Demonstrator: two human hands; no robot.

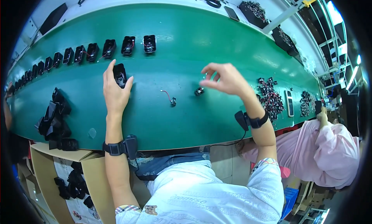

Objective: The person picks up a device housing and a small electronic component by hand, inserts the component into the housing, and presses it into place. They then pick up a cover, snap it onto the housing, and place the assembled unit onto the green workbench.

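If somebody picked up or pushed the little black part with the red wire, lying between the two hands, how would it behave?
The red wire would probably flop, being thin and curved. The black part is likely light, looking small beside the left hand. Its uneven outline suggests sliding rather than rolling.

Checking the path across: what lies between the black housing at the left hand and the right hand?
The head view shows a small part with a red wire, slightly below the straight line, and a small black part by the right hand.
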